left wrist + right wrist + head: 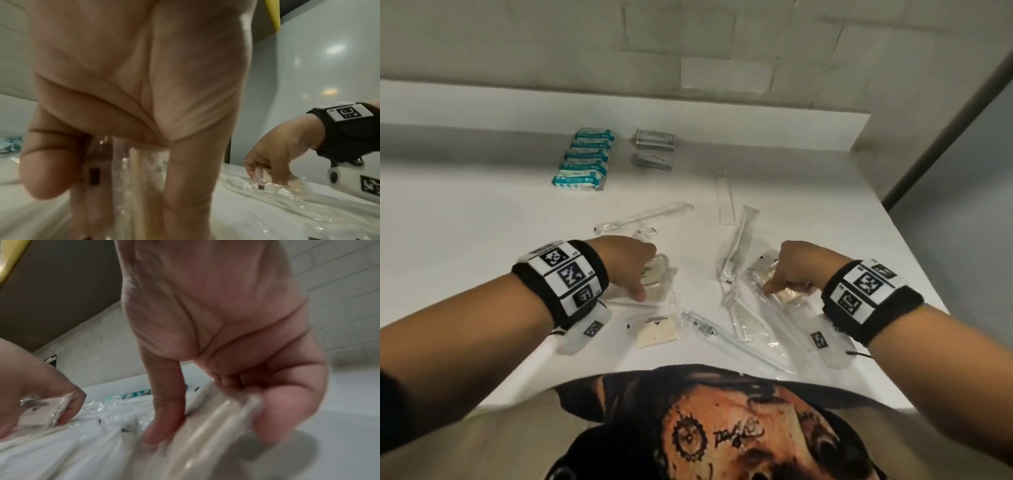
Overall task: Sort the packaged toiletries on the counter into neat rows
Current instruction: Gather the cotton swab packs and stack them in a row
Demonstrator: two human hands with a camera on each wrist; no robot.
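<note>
A clear packet (655,279) is gripped by the left hand (627,263); right of it on the bench (482,212), another packet (786,294) is pinched by the right hand (799,265).

The smooth white counter (482,212) carries a row of teal-and-white printed packets (582,157) near its far edge, with grey foil sachets (654,149) beside them. Clear plastic sleeves (726,334) show pale, colourless contents. A cream square pad in clear wrap (655,330) bears a small dark mark. Black wristbands (561,281) carry white panels with black square codes.
</note>
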